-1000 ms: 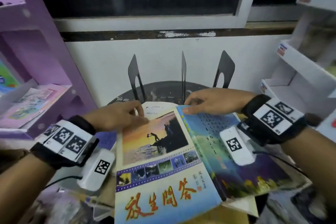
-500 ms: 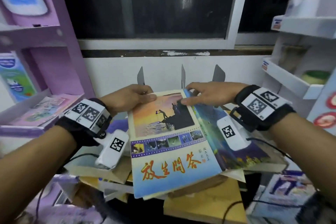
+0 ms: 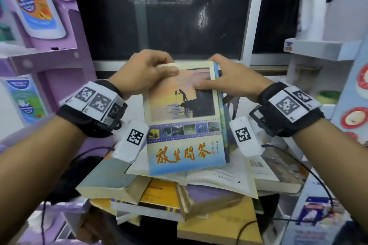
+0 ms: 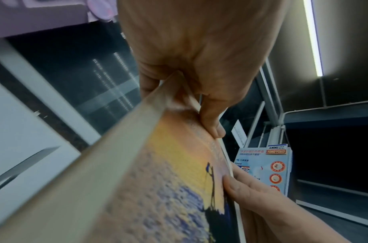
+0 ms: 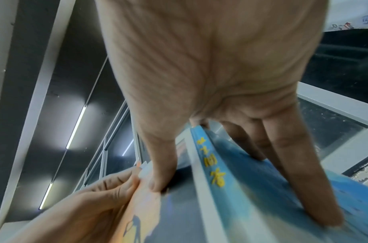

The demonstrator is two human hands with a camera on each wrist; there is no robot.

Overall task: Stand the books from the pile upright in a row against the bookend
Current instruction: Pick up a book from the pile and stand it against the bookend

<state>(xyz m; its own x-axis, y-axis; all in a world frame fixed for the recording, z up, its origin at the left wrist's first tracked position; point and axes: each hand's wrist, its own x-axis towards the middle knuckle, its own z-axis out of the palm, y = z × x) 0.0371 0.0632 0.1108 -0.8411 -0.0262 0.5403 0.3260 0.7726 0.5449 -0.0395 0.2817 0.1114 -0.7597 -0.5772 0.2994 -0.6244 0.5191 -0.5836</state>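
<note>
Books (image 3: 179,191) lie mostly heaped below our grip; none stands upright that we can see; our left hand (image 3: 139,73) and right hand (image 3: 231,79) pinch the top corners of one book (image 3: 183,117), lifted above the pile; bookend (image 3: 232,105) barely shows behind it.

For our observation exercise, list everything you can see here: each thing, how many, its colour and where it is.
sunset-cover book: one, orange and blue, lifted over the pile, held at its top corners
pile of books: several, cream, yellow, purple, heaped below it
bookend: part of one, black, behind the held book
purple shelf: one, left
white shelf: one, right
window: one, dark, behind
left hand: grips the top left corner
right hand: grips the top right corner
</note>
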